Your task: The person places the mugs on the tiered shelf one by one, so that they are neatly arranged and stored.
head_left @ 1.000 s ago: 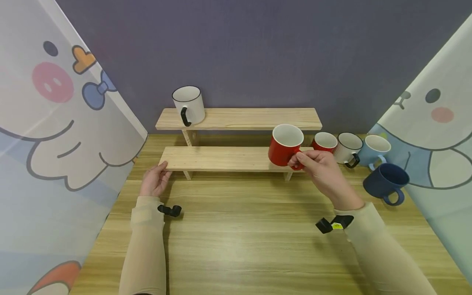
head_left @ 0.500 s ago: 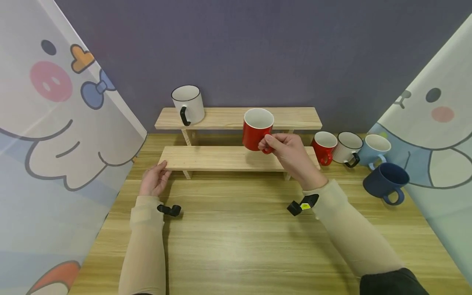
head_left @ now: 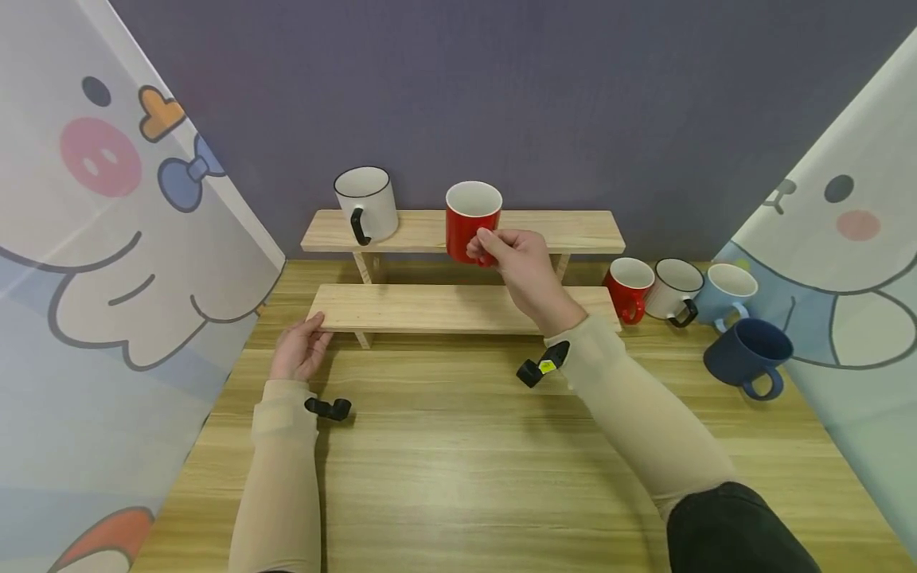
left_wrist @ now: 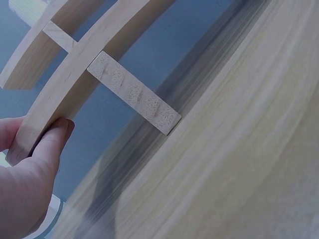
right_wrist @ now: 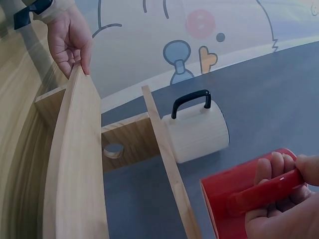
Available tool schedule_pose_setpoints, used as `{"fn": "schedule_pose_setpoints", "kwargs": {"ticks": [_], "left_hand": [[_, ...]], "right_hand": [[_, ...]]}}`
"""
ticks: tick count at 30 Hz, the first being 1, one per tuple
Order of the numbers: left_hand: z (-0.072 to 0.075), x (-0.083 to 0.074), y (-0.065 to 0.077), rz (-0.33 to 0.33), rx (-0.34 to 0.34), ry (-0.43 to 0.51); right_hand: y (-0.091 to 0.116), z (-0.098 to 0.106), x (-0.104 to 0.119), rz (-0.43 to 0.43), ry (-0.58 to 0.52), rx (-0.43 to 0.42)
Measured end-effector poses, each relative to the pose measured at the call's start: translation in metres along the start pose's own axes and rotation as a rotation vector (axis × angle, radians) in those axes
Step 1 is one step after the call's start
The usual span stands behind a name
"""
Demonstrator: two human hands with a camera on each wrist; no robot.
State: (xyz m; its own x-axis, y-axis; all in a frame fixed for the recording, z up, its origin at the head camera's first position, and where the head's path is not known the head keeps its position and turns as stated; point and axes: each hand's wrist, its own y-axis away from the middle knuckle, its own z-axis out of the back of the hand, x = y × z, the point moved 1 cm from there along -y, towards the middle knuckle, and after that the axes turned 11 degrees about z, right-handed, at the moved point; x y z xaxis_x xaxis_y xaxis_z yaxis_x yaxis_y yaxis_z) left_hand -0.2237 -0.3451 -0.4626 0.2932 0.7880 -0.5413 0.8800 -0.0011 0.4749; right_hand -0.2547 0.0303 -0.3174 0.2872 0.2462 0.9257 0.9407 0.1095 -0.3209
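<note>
**Red mug held at the upper shelf; left hand on the lower shelf end**

Head view: The right hand [head_left: 517, 259] grips the red mug [head_left: 471, 219] by its handle, fingers curled round it. The mug is upright, with its open mouth up, in front of the upper shelf [head_left: 573, 231] of the wooden two-tier rack. Whether its base touches the board cannot be told. A white mug [head_left: 367, 203] with a black handle stands on the left part of the same shelf, apart from the red mug. The left hand [head_left: 301, 350] rests on the left end of the lower shelf [head_left: 423, 309], thumb on the top face. To the right of the rack, on the worktop [head_left: 458, 461], stand a second red mug [head_left: 630, 286], a black-rimmed white mug [head_left: 673, 288], a light blue mug [head_left: 729, 290] and a dark blue mug [head_left: 748, 354]

Left wrist view: The left hand [left_wrist: 27, 174] holds the end of the lower shelf [left_wrist: 75, 94], with the thumb laid along the board edge and the fingers behind it. A rack leg [left_wrist: 134, 94] is seen beneath the board

Right wrist view: The right hand [right_wrist: 279, 204] is closed on the handle of the red mug [right_wrist: 234, 199]. The white mug [right_wrist: 197, 129] lies beyond it against the upper shelf [right_wrist: 167, 164]. The left hand [right_wrist: 70, 37] touches the far end of the lower shelf [right_wrist: 77, 174]
</note>
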Motion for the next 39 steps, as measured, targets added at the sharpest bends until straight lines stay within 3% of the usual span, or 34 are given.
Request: {"fn": "schedule_pose_setpoints", "kwargs": {"ticks": [7,13,19,26,32,39], "left_hand": [[0.001,-0.001,-0.002,0.002,0.007,-0.012],[0.001,-0.001,-0.004,-0.004,0.045,-0.009],[0.002,0.000,-0.005,-0.012,0.041,-0.004],[0.001,0.000,-0.004,-0.014,0.037,-0.004],[0.001,0.000,-0.005,-0.020,0.040,-0.022],[0.002,0.000,-0.004,-0.025,0.050,-0.019]], "right_hand": [[-0.021,-0.022,-0.004,-0.001,-0.014,-0.065],[-0.034,-0.035,-0.009,-0.002,0.049,-0.136],[-0.047,-0.048,-0.017,-0.005,0.115,-0.210],[-0.055,-0.060,-0.022,-0.002,0.089,-0.272],[-0.054,-0.058,-0.030,-0.009,0.138,-0.271],[-0.055,-0.051,-0.030,-0.019,0.205,-0.205]]}}
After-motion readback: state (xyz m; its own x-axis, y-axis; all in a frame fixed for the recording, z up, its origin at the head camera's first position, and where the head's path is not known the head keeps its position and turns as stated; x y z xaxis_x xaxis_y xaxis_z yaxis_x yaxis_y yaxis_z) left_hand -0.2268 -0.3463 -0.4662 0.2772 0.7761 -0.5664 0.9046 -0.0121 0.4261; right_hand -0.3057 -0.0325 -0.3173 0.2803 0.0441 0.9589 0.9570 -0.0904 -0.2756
